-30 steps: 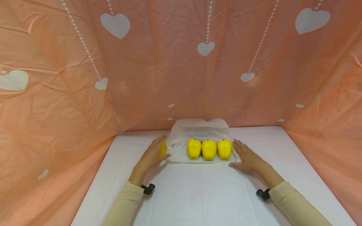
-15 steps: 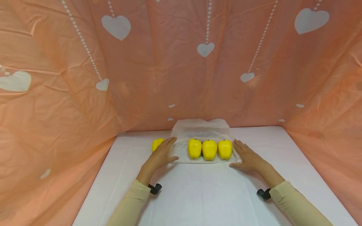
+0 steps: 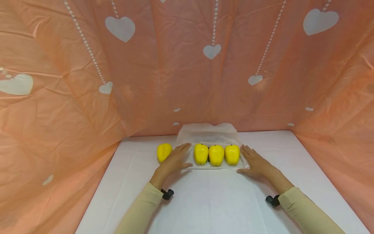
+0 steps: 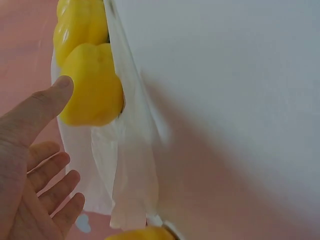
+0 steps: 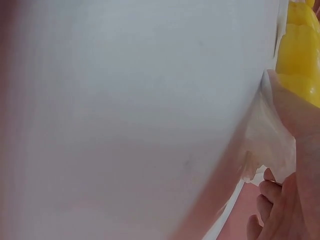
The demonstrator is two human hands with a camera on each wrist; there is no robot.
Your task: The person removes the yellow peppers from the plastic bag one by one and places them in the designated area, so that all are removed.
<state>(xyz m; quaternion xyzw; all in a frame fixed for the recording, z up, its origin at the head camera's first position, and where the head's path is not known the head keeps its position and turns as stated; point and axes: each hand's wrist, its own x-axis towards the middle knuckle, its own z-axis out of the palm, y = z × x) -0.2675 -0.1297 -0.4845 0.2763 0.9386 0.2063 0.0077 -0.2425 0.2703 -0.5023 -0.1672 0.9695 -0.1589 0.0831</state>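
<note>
Three yellow bell peppers [image 3: 216,155] lie side by side on a thin whitish plastic bag [image 3: 208,132]. A fourth yellow bell pepper [image 3: 163,151] rests on the table, left of the bag. My left hand [image 3: 174,159] is between that pepper and the row, fingers spread over the bag's left part. In the left wrist view its thumb [image 4: 62,85] overlaps the nearest pepper of the row [image 4: 92,95]. My right hand [image 3: 257,164] lies at the bag's right edge beside the rightmost pepper [image 3: 232,154], fingers extended. Plastic shows between its thumb and fingers in the right wrist view.
A white-covered table [image 3: 210,201] spreads in front of the bag. Behind it and at both sides hangs an orange-pink curtain [image 3: 187,74] with white hearts; the bag's back flap stands up close to it. Small black cameras [image 3: 167,194] sit at both wrists.
My left hand has moved right, away from the fourth pepper, which now shows at its left, and toward the row. The right hand and the three peppers stay put.
</note>
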